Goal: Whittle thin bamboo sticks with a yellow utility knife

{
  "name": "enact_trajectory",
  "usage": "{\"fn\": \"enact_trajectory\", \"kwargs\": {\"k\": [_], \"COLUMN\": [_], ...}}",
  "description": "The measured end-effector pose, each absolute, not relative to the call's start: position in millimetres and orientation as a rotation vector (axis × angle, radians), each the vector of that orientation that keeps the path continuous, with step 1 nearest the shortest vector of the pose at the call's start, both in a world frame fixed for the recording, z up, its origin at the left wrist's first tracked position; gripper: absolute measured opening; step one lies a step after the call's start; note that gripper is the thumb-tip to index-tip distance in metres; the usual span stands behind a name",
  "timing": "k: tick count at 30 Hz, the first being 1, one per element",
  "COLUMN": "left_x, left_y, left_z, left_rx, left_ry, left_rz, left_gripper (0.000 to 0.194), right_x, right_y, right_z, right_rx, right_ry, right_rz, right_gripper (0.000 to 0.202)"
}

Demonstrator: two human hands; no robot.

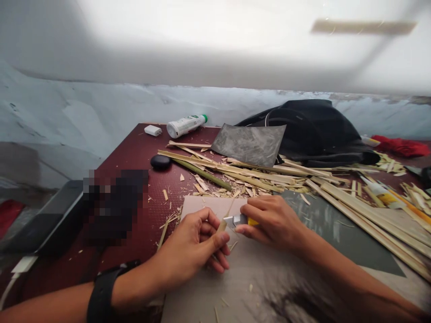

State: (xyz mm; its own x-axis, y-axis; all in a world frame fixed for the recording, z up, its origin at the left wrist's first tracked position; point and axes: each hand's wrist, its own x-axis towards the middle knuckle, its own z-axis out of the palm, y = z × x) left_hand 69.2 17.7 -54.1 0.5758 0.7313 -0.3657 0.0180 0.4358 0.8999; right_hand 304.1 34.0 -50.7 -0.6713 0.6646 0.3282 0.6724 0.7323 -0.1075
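My left hand (193, 240) pinches a short, thin bamboo strip (222, 225) between thumb and fingers, its tip pointing up and away. A yellow and grey utility knife (239, 220) is gripped in my right hand (274, 220). Its blade lies against the strip, close to the left fingertips; whether it cuts in, I cannot tell. Both hands are over a pale board (198, 291), where a few slivers lie. Most of the knife handle is hidden by my right fingers.
Bamboo strips (259, 172) and shavings spread behind the board, with more long strips (377, 220) at right. A grey sheet (249, 144) leans near a black bag (313, 130). A white bottle (185, 126), white charger (152, 130) and black rounded object (160, 162) lie further back.
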Motion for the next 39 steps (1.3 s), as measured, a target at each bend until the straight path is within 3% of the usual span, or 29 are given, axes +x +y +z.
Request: {"fn": "enact_trajectory", "kwargs": {"k": [7,13,22,33,39], "left_x": [68,68,66,66,69], "left_y": [20,18,20,10,5], "left_z": [-55,-56,-56,-58,-67], "left_rx": [0.989,0.941,1.004,1.26,1.329], "left_ry": [0.781,0.736,0.786,0.946,1.076], "left_rz": [0.563,0.538,0.623,0.73,0.791], "left_gripper": [0.035,0.034,0.028,0.018,0.022], "right_x": [299,318,294,293,277], "right_y": [34,44,27,24,9], "right_z": [-52,-49,-47,-52,-53], "right_rx": [-1.074,-1.494,-1.135,-1.278,-1.389], "right_ry": [-2.545,-2.187,-2.445,-2.49,-2.436], "right_rz": [-0.222,-0.502,-0.248,-0.232,-0.175], "right_gripper": [0.047,0.041,0.044,0.043,0.041]}}
